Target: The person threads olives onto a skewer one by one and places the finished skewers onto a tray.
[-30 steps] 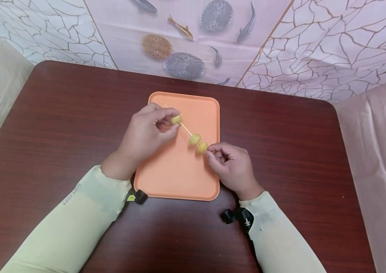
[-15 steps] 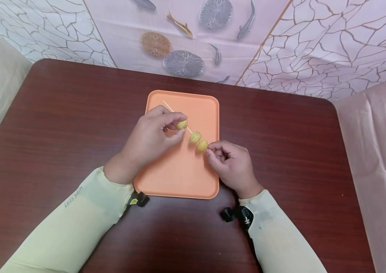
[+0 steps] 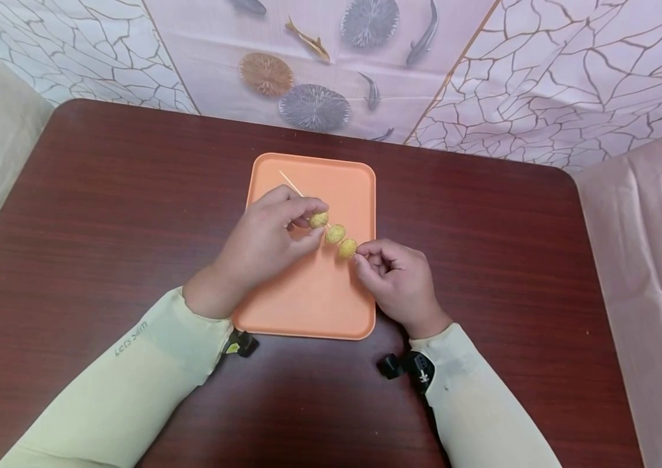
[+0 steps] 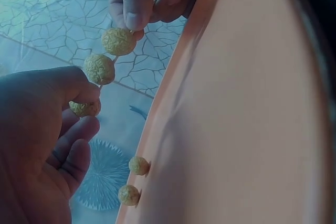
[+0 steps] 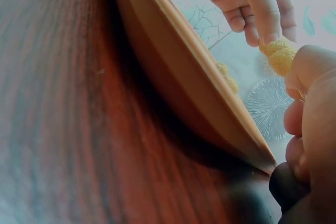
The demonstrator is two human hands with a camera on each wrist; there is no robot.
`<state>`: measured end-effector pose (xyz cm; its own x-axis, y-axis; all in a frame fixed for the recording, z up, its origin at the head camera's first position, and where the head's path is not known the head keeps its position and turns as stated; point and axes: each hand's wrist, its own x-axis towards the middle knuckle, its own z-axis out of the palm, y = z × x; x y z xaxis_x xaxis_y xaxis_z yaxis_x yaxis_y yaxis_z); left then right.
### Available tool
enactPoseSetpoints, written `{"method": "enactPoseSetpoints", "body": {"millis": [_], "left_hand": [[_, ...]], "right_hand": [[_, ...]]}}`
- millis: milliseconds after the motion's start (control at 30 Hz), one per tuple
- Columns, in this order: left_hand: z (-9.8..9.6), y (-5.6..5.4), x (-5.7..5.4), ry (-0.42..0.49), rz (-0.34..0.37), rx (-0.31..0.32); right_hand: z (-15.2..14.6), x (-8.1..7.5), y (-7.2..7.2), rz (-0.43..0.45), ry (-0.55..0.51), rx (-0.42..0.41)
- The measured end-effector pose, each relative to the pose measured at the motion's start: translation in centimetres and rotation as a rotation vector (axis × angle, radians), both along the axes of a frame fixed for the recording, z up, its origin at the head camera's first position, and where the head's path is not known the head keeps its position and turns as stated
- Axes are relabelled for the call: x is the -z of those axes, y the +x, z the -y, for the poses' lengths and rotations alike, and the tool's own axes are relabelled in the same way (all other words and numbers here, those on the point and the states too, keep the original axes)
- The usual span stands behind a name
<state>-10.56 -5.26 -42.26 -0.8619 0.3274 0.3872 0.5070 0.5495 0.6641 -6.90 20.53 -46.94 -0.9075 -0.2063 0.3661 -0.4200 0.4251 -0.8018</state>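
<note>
A thin wooden skewer (image 3: 290, 182) slants above the orange tray (image 3: 307, 305), with wrinkled yellow balls on it. My left hand (image 3: 263, 240) pinches one ball (image 3: 319, 220) between thumb and fingers, partway along the stick. Two more balls, a middle one (image 3: 335, 234) and an end one (image 3: 347, 248), sit close together by my right hand (image 3: 401, 283). That hand grips the skewer's near end, its fingers curled. In the left wrist view, two loose balls, one (image 4: 139, 166) beside another (image 4: 129, 195), rest on the tray; my left hand hides them from the head view.
The tray lies on a dark reddish-brown table (image 3: 512, 260). A patterned cloth (image 3: 319, 52) hangs behind the far edge, and pale cloth (image 3: 652, 260) borders the right side. Each wrist carries a small black camera (image 3: 245, 343).
My left hand has slid its ball down the skewer, rightward and nearer, towards the other two balls. More of the stick's far end shows behind it. The right hand has stayed nearly still.
</note>
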Motion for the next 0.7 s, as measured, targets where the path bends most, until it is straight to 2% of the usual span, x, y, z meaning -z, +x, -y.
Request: {"method": "enactPoseSetpoints", "body": {"millis": [367, 700], "left_hand": [[-0.13, 0.04, 0.4, 0.001, -0.027, 0.013], [-0.26, -0.16, 0.81, 0.011, -0.022, 0.018]], "right_hand": [[0.02, 0.08, -0.15, -0.01, -0.052, -0.004], [-0.04, 0.01, -0.31, -0.003, -0.039, 0.037]]}}
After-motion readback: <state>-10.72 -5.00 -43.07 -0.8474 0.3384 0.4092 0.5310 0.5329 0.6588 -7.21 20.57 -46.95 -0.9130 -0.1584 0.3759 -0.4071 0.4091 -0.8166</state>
